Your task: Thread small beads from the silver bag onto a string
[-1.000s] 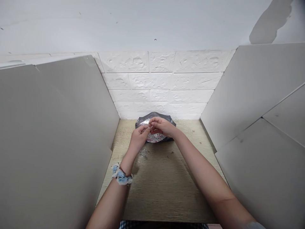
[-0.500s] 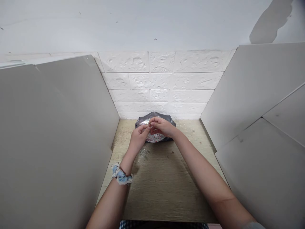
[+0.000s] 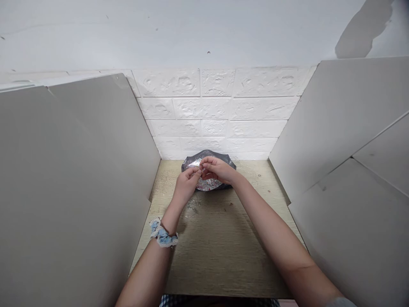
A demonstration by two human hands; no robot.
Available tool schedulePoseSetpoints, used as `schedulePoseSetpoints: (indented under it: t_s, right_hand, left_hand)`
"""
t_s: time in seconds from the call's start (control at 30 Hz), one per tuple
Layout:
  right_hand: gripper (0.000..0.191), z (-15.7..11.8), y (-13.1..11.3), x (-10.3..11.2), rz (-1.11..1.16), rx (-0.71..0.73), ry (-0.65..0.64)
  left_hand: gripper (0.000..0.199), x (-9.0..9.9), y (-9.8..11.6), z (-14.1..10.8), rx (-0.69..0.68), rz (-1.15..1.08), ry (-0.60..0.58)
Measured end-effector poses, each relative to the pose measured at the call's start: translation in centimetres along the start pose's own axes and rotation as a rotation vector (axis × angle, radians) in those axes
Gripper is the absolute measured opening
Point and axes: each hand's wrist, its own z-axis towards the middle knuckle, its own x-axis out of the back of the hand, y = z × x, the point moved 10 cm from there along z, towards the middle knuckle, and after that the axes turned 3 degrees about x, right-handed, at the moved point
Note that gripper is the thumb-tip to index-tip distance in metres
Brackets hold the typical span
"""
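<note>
From the head view, here we go: the left hand (image 3: 186, 185) and the right hand (image 3: 222, 169) meet at the fingertips, thumbs and fingers drawn in as if on a pinch. What sits between them, if anything, is too small to tell! Right beneath, partly covered by the fingers, is the shiny dark bag (image 3: 209, 185), pale speckled bits showing at its front. It rests on the far end of the wooden counter (image 3: 220, 251), near the white brick-patterned wall (image 3: 217, 108). A blue scrunchie (image 3: 163, 233) rings the left wrist, and grey panels (image 3: 73, 183) flank both sides.
</note>
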Motion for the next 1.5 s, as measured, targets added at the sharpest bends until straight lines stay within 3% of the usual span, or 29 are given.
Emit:
schedulePoseSetpoints:
  t_s: [1.5]
  right_hand:
    - [0.026,-0.09,0.07,0.13,0.011,-0.021,0.014]
  left_hand:
    - [0.026,0.59,1.08,-0.32,-0.005,-0.001,0.05]
